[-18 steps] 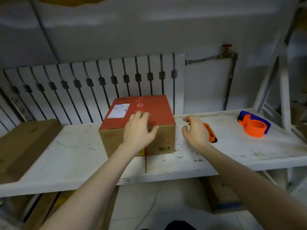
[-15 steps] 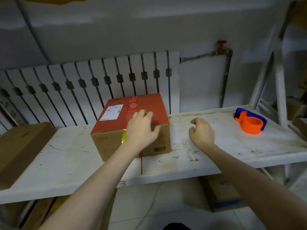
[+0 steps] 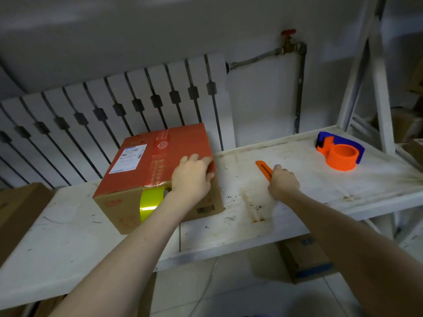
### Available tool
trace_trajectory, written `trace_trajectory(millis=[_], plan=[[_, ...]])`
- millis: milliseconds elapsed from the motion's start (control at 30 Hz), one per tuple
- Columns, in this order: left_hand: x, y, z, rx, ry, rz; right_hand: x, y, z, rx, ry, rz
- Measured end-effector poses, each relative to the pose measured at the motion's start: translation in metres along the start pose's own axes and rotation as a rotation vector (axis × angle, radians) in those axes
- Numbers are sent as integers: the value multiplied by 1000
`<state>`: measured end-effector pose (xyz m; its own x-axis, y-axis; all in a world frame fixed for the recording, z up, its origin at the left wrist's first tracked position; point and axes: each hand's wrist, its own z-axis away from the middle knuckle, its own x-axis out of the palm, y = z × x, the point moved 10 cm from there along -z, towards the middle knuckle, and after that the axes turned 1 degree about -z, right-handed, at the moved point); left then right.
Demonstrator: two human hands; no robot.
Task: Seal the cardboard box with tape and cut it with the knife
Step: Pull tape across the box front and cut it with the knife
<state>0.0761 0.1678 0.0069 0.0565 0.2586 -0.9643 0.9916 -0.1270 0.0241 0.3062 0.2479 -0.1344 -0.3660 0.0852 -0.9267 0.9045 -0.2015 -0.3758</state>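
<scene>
— Fingers of the left hand (image 3: pixel 193 177): how do they lie?
— Fairly straight and close together, flat on the red top of the cardboard box (image 3: pixel 158 156). The tips reach its right edge near the front corner, and the palm sits over the front rim. They rest on the box and pinch nothing.
— And the right hand (image 3: pixel 283 183)?
— Its fingers (image 3: pixel 278 167) are curled down over the near end of the orange knife (image 3: pixel 263 167), which lies on the white shelf (image 3: pixel 320 197) just right of the frame's centre. The far end of the knife pokes out toward the upper left of the hand. I cannot tell whether the blade is out.
— Where does the box sit?
— Left of centre on the same shelf, turned a little. It has a white label (image 3: pixel 128 161) on the left part of its top and a printed strip running front to back down the middle. A band of yellow tape (image 3: pixel 150 200) runs down the brown front face, just left of the left wrist, and a barcode shows at the lower right of that face.
— Anything else?
— An orange and blue tape dispenser (image 3: pixel 341 156) stands at the right of the frame, well apart from the knife. Behind the box a white radiator (image 3: pixel 114 106) runs along the wall, and a pipe with a red valve (image 3: pixel 288 32) shows right of centre at the top of the frame. Another brown carton (image 3: pixel 16 209) lies at the left edge, and a lower carton (image 3: pixel 304 259) sits under the shelf at lower right.
</scene>
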Motion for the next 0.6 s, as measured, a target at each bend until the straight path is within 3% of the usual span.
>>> trace_trajectory(millis=[233,400,500,600], plan=[[13,14,-5,29,-87,-163,25,-12,11,42,-239,-237],[13,12,-1,-2,-81,-133,24,-37,42,104,-373,-959],[13,9,1,-48,-139,7,-5,-57,61,38,-329,-1232],[-4,4,8,-147,-48,371,-31,-79,80,-25,-373,-1468]])
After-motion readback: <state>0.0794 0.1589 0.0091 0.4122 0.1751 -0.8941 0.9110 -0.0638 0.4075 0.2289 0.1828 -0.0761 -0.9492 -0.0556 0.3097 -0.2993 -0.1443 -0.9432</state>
